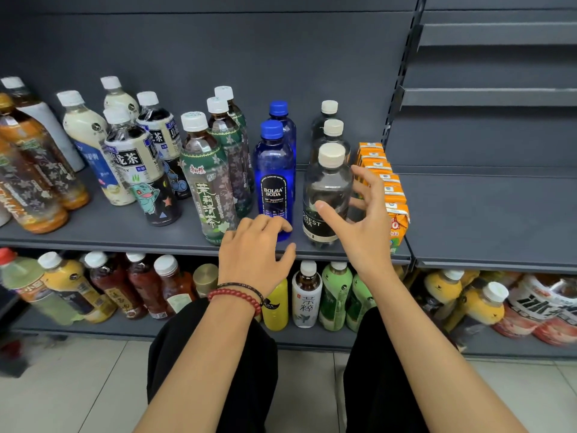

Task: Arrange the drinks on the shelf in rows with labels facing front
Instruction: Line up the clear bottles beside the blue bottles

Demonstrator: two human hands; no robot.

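Note:
On the dark grey shelf (125, 235) drinks stand in rows running front to back. At the front of its row stands a clear Forest Soda bottle (327, 195) with a beige cap, its label turned a little to the left. My right hand (359, 220) is spread around it, thumb across the front and fingers by its right side, without a firm grip. A blue Bolsa Soda bottle (274, 179) stands just to the left, label facing front. My left hand (256, 248) rests loosely at its base on the shelf edge, holding nothing.
A row of orange juice cartons (384, 182) stands right of my right hand. Left are green jasmine tea bottles (209, 179), dark tea bottles (140, 164), milky bottles (87, 135) and amber tea bottles (34, 170). The right shelf section (484, 214) is bare. A lower shelf (218, 335) holds more bottles.

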